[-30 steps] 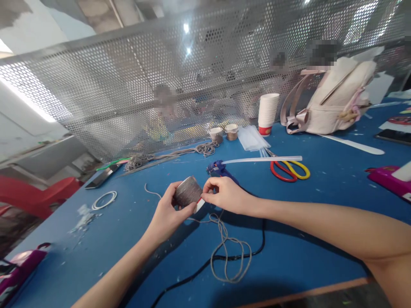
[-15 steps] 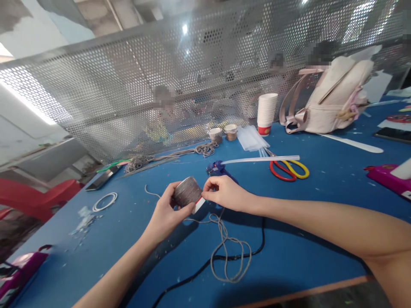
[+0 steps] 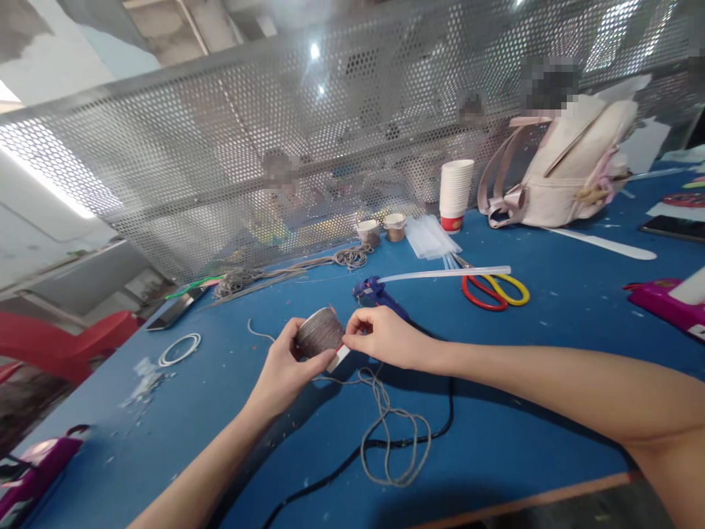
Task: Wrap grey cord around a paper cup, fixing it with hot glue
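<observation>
My left hand (image 3: 289, 364) is closed around a paper cup (image 3: 339, 358) lying tilted on its side, most of it wrapped in grey cord (image 3: 319, 333). A white strip and a bit of red show bare at the end nearest my right hand. Thumb and fingers of my right hand (image 3: 371, 334) are pinched together at that edge, on the cord, though the fingertips partly hide it. Loose loops of the cord (image 3: 405, 481) lie on the table below the hands. Just behind my right hand rests a blue glue gun (image 3: 380, 294) with a long clear glue stick (image 3: 446, 274).
Scissors (image 3: 485, 303) with red and yellow handles lie right of the glue gun. Behind stand stacked paper cups (image 3: 456, 195), two cord-wrapped cups (image 3: 395, 229) and a pale backpack (image 3: 562, 191). A black cable (image 3: 330, 476) crosses the blue table (image 3: 209, 411). A perforated metal screen (image 3: 220, 162) borders the back.
Both hands and the cup have shifted very slightly, the cup turning a little in my left hand. My right hand stays pinched at its edge.
</observation>
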{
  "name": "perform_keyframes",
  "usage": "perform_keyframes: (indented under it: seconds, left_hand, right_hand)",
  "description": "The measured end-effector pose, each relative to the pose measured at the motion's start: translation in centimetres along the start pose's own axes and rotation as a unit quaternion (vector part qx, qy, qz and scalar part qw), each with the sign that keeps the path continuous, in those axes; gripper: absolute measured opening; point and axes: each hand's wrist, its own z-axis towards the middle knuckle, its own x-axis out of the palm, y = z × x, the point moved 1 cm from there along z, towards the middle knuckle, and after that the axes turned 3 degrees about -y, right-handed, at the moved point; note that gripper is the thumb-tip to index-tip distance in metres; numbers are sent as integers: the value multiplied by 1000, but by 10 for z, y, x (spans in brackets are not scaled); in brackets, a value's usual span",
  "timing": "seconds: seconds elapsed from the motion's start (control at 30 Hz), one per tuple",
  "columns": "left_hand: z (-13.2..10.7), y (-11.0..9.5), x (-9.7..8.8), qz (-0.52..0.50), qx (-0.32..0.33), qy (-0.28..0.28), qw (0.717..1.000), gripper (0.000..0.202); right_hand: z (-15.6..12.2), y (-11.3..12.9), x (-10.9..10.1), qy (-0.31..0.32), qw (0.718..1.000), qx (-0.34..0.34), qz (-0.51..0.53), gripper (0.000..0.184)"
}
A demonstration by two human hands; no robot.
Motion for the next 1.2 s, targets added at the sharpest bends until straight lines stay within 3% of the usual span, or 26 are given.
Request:
perform_keyframes:
  seconds: [0.4,0.63,0.8,0.87,1.07,1.2]
  left_hand:
    - [-3,-4,-4,-20,34,-7,999,28]
    - [-3,-3,-7,-55,72,-21,996,27]
    - [1,13,-9,-101,105,-1,989,22]
    - [3,19,-10,-121,110,0,987,23]
    - [5,9,-12,39,162,-88,982,20]
    - [-2,2,-9,108,192,-86,972,27]
  right_hand:
    - [-5,3,3,-1,998,-5,59,17]
    - [0,-2,4,1,984,51,173,17]
    - [-2,-6,9,77,987,28,141,60]
    - [-5,-7,12,67,991,3,113,61]
    - [-8,-12,15,0,999,-14,40,50]
    - [-9,-14,16,-44,997,-67,-21,48]
